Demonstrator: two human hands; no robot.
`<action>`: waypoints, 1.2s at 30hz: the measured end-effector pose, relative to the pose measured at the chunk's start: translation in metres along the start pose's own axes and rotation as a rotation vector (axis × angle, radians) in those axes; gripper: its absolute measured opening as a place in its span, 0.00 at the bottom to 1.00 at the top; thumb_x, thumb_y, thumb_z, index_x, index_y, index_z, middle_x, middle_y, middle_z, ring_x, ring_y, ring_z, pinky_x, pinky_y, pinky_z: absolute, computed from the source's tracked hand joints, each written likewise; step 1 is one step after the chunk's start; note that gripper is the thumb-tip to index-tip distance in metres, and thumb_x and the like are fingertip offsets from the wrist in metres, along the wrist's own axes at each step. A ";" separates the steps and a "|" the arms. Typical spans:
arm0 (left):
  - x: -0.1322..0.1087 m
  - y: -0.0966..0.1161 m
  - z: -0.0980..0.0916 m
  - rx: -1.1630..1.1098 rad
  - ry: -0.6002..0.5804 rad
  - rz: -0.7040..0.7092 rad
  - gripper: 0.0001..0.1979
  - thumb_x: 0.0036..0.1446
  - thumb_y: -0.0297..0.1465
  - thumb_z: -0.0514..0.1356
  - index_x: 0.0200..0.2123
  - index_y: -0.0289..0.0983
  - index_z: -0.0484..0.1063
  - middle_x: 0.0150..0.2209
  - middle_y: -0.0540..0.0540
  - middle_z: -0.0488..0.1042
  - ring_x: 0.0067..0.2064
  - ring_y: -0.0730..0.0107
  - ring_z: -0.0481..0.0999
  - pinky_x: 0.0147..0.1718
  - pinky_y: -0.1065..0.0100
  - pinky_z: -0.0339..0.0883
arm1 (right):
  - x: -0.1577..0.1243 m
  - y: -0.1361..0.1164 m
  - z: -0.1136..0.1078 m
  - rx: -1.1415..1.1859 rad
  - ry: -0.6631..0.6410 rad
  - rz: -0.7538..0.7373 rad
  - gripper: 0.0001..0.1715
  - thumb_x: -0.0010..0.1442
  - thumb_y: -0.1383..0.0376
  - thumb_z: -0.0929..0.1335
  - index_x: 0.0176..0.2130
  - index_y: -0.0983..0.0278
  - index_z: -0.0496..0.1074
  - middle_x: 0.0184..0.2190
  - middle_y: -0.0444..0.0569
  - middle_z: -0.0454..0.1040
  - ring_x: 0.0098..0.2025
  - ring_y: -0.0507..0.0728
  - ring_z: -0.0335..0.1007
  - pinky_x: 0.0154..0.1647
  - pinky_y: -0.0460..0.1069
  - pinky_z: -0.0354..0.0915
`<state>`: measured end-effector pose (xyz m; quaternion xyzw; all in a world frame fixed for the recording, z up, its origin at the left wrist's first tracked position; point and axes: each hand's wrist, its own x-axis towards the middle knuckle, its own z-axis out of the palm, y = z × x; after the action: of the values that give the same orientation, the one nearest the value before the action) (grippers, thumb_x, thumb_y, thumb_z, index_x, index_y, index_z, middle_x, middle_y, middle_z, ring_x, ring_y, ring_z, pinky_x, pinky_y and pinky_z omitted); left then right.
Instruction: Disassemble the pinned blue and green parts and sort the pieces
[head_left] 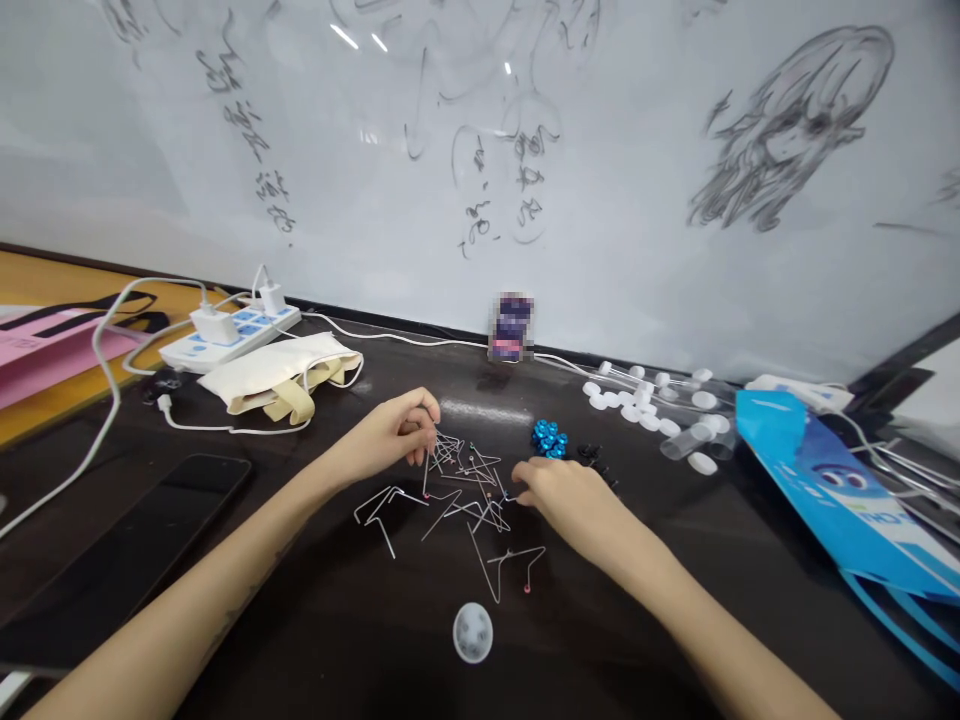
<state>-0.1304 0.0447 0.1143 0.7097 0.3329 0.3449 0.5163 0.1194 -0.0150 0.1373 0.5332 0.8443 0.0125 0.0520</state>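
Bent thin metal wires (491,515), some with small pink or red ends, lie in a loose tangle on the dark table. My left hand (401,430) is closed at the tangle's far left side, a wire hanging down from its pinched fingertips. At the right side, my right hand (566,495) reaches in palm down, its fingertips closed on the end of another wire; part of that grip is hidden. Just beyond it sit a cluster of shiny blue pieces (550,439) and some small black pieces (592,456). A round whitish disc (472,633) lies nearer to me.
Clear tubes and white caps (637,395) spread at the back right, beside a blue printed bag (832,480). A black tablet-like slab (135,550), a cream pouch (277,370) and a power strip (229,338) with cables occupy the left. A phone (512,327) leans against the whiteboard (360,200).
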 end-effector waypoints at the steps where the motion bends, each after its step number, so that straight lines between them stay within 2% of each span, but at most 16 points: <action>1: 0.000 0.000 0.002 -0.006 0.027 0.009 0.07 0.54 0.25 0.56 0.37 0.38 0.60 0.25 0.54 0.71 0.24 0.76 0.69 0.25 0.71 0.64 | 0.006 -0.001 0.001 0.033 -0.028 -0.066 0.04 0.59 0.69 0.69 0.37 0.61 0.72 0.35 0.46 0.75 0.36 0.59 0.75 0.27 0.47 0.59; 4: -0.001 0.001 0.011 -0.033 0.122 0.020 0.06 0.54 0.25 0.56 0.35 0.38 0.60 0.24 0.54 0.71 0.25 0.76 0.68 0.27 0.72 0.63 | 0.018 -0.002 0.007 0.085 -0.046 -0.223 0.07 0.56 0.70 0.70 0.36 0.61 0.72 0.36 0.45 0.73 0.35 0.56 0.73 0.27 0.46 0.56; 7: -0.001 0.001 0.020 -0.082 0.189 0.017 0.06 0.54 0.25 0.56 0.35 0.37 0.61 0.23 0.54 0.71 0.26 0.75 0.69 0.28 0.71 0.64 | 0.019 -0.003 0.013 0.064 -0.024 -0.284 0.05 0.57 0.73 0.68 0.32 0.63 0.70 0.35 0.45 0.70 0.33 0.54 0.71 0.26 0.46 0.54; 12: 0.000 -0.003 0.028 -0.134 0.192 0.003 0.06 0.54 0.26 0.57 0.35 0.36 0.62 0.23 0.53 0.71 0.25 0.75 0.70 0.28 0.71 0.65 | 0.016 0.002 0.022 0.089 -0.022 -0.390 0.11 0.59 0.77 0.63 0.29 0.65 0.67 0.32 0.46 0.69 0.30 0.52 0.67 0.28 0.46 0.55; 15: 0.000 -0.004 0.031 -0.147 0.201 -0.014 0.05 0.55 0.27 0.57 0.35 0.36 0.62 0.23 0.53 0.70 0.25 0.75 0.71 0.27 0.70 0.66 | 0.015 0.006 0.023 0.175 -0.040 -0.388 0.10 0.60 0.77 0.61 0.30 0.65 0.67 0.33 0.46 0.70 0.29 0.51 0.66 0.29 0.47 0.56; 18: -0.001 -0.005 0.035 -0.147 0.212 -0.012 0.05 0.56 0.27 0.57 0.36 0.36 0.61 0.24 0.53 0.70 0.25 0.74 0.71 0.26 0.70 0.66 | 0.013 0.010 0.019 0.362 -0.051 -0.372 0.08 0.61 0.73 0.61 0.32 0.65 0.67 0.32 0.45 0.71 0.31 0.52 0.66 0.32 0.47 0.58; 21: -0.001 -0.003 0.038 -0.126 0.186 0.002 0.05 0.56 0.28 0.57 0.35 0.36 0.62 0.24 0.53 0.69 0.25 0.74 0.71 0.26 0.70 0.67 | 0.012 0.011 0.015 0.596 -0.101 -0.310 0.07 0.59 0.71 0.62 0.30 0.64 0.67 0.26 0.43 0.71 0.28 0.50 0.64 0.28 0.45 0.57; 24: -0.002 -0.001 0.040 -0.068 0.159 0.006 0.02 0.58 0.28 0.55 0.35 0.36 0.63 0.25 0.53 0.68 0.26 0.74 0.71 0.27 0.70 0.67 | 0.014 0.012 0.014 0.933 -0.200 -0.187 0.05 0.55 0.72 0.62 0.30 0.65 0.66 0.24 0.43 0.72 0.23 0.49 0.61 0.24 0.44 0.56; 27: -0.005 0.004 0.039 0.170 0.144 0.055 0.05 0.60 0.27 0.52 0.35 0.35 0.68 0.26 0.52 0.68 0.26 0.75 0.70 0.28 0.71 0.66 | 0.017 0.013 0.015 1.258 -0.247 -0.078 0.04 0.53 0.73 0.63 0.30 0.65 0.65 0.24 0.43 0.72 0.21 0.47 0.58 0.21 0.43 0.53; 29: -0.007 0.008 0.039 0.408 0.093 0.170 0.10 0.61 0.26 0.50 0.38 0.37 0.71 0.31 0.49 0.70 0.31 0.73 0.71 0.31 0.70 0.66 | 0.018 0.014 0.015 1.388 -0.263 -0.041 0.03 0.52 0.72 0.64 0.29 0.66 0.66 0.23 0.43 0.72 0.20 0.46 0.55 0.20 0.42 0.49; 31: -0.010 0.010 0.041 0.612 0.009 0.300 0.13 0.63 0.25 0.49 0.44 0.38 0.71 0.37 0.47 0.70 0.36 0.72 0.71 0.36 0.69 0.66 | 0.018 0.015 0.015 1.466 -0.290 -0.033 0.02 0.51 0.72 0.64 0.29 0.66 0.66 0.23 0.45 0.73 0.19 0.45 0.53 0.19 0.42 0.47; 33: -0.013 0.011 0.045 0.771 -0.050 0.400 0.13 0.64 0.25 0.47 0.47 0.37 0.69 0.38 0.45 0.69 0.38 0.70 0.70 0.38 0.67 0.66 | 0.018 0.015 0.015 1.518 -0.310 -0.027 0.01 0.51 0.72 0.65 0.29 0.67 0.65 0.25 0.47 0.75 0.20 0.45 0.55 0.20 0.42 0.46; 36: -0.016 0.009 0.051 0.980 -0.025 0.510 0.13 0.64 0.24 0.46 0.48 0.35 0.66 0.39 0.43 0.69 0.39 0.66 0.69 0.39 0.64 0.67 | 0.019 0.013 0.018 1.561 -0.304 -0.001 0.03 0.51 0.72 0.64 0.29 0.66 0.64 0.28 0.49 0.77 0.21 0.46 0.57 0.20 0.42 0.47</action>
<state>-0.0952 0.0038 0.1092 0.9292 0.2659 0.2551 0.0295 0.1248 0.0068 0.1188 0.4112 0.5929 -0.6558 -0.2220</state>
